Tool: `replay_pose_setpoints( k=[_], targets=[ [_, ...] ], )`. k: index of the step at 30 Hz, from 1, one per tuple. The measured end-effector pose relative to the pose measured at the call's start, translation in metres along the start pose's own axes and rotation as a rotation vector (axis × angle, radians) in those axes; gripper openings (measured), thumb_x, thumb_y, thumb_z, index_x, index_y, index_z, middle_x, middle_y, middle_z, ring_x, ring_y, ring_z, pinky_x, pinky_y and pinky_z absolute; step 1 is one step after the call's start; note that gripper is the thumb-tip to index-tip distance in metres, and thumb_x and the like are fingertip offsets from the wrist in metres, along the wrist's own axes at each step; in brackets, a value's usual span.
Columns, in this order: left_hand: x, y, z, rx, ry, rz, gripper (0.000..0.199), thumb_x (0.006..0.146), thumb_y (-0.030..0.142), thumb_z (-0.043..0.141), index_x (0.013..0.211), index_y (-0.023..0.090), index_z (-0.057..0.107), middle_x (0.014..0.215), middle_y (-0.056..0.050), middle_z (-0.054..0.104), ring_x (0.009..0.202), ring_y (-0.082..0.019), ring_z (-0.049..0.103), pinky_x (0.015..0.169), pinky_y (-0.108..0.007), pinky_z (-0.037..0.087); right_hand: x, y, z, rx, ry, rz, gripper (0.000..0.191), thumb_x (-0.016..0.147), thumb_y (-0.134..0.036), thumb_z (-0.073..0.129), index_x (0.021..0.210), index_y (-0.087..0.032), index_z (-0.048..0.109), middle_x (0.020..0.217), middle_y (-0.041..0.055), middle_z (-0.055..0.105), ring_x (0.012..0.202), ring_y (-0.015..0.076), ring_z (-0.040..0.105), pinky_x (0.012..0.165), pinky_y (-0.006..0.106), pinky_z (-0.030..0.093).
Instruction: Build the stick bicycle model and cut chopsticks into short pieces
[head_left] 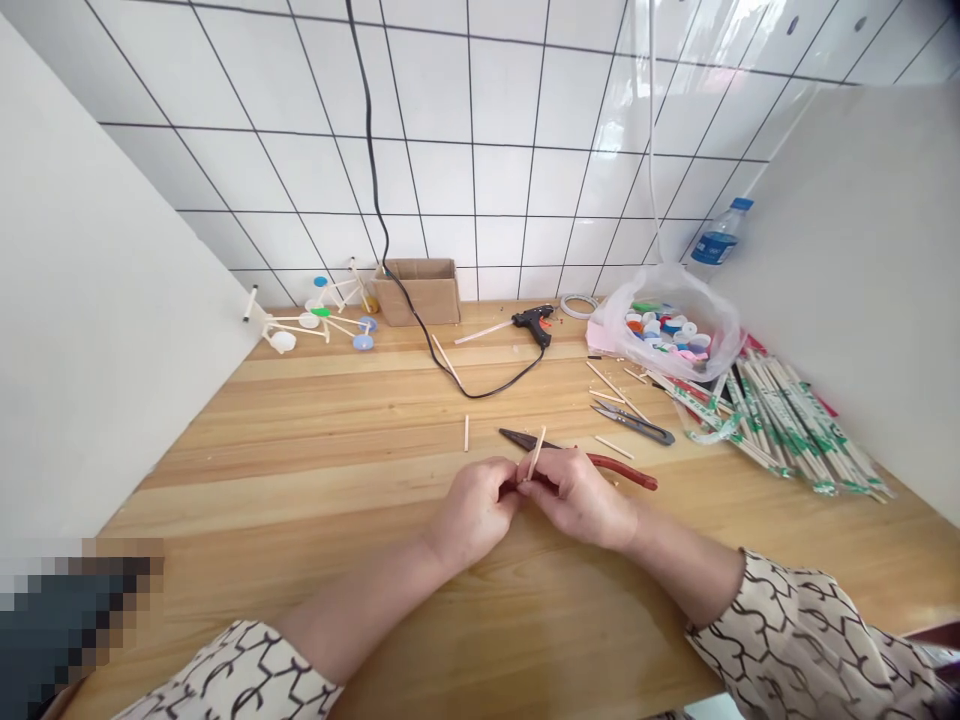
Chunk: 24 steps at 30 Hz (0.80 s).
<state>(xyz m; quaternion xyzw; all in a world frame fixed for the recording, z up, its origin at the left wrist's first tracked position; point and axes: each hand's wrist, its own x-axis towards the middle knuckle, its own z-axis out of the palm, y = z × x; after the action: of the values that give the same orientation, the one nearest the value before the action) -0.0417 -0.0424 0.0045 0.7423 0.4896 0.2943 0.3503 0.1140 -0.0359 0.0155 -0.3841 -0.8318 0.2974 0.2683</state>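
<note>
My right hand (581,495) is closed on a short wooden stick (537,452), which stands up nearly vertical from between the fingers. Against it, fingertips meeting, is my left hand (476,510), also closed; whatever it pinches is hidden by the fingers. Red-handled pliers (622,468) lie just behind my right hand, their dark jaws pointing left. Another short stick (466,433) rests on the wood behind my left hand. Grey snips (634,422) and several cut sticks (615,446) are behind and right of the pliers.
On the wooden table (300,500), stick-and-cap models (321,313), a cardboard box (420,292) and a corded glue gun (534,322) stand at the back. At right are a bag of bottle caps (667,325), wrapped chopsticks (802,415) and a bottle (720,240). White panels flank both sides.
</note>
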Motion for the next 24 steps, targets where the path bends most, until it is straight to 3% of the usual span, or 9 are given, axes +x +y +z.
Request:
replay_pose_setpoints(
  k=[5,11,15,24],
  targets=[
    [0.005,0.009,-0.009,-0.066,-0.056,-0.032,0.016,0.070,0.011,0.052,0.056,0.015,0.058,0.056,0.000,0.058,0.055,-0.014,0.053,0.054,-0.024,0.039,0.006,-0.006,-0.007,0.185,0.007,0.129,0.013,0.076,-0.008,0.050,0.071,-0.016,0.058,0.066,0.0005,0.061,0.062,0.0122,0.056,0.059,0.024,0.044],
    [0.009,0.026,-0.025,-0.387,-0.061,-0.077,0.016,0.078,0.023,0.053,0.079,0.015,0.067,0.076,-0.003,0.068,0.079,-0.020,0.061,0.073,-0.029,0.046,0.023,-0.014,-0.025,0.547,0.088,0.251,0.008,0.072,-0.021,0.060,0.069,-0.014,0.057,0.058,-0.0020,0.057,0.053,0.0102,0.053,0.052,0.022,0.041],
    [0.015,0.032,-0.029,-0.535,-0.065,-0.134,0.017,0.078,0.023,0.053,0.082,0.014,0.067,0.078,-0.003,0.068,0.080,-0.018,0.061,0.077,-0.029,0.047,0.031,-0.016,-0.029,0.718,0.126,0.318,0.014,0.070,-0.027,0.064,0.071,-0.015,0.057,0.056,-0.0026,0.059,0.053,0.0116,0.057,0.053,0.024,0.044],
    [0.027,0.008,-0.010,-0.670,0.046,-0.224,0.014,0.076,0.024,0.057,0.079,0.013,0.066,0.071,-0.004,0.067,0.067,-0.015,0.061,0.068,-0.028,0.051,0.041,0.003,-0.020,0.783,0.130,0.380,0.019,0.069,-0.030,0.066,0.069,-0.015,0.055,0.054,-0.0027,0.059,0.051,0.0116,0.058,0.051,0.024,0.045]
  ],
)
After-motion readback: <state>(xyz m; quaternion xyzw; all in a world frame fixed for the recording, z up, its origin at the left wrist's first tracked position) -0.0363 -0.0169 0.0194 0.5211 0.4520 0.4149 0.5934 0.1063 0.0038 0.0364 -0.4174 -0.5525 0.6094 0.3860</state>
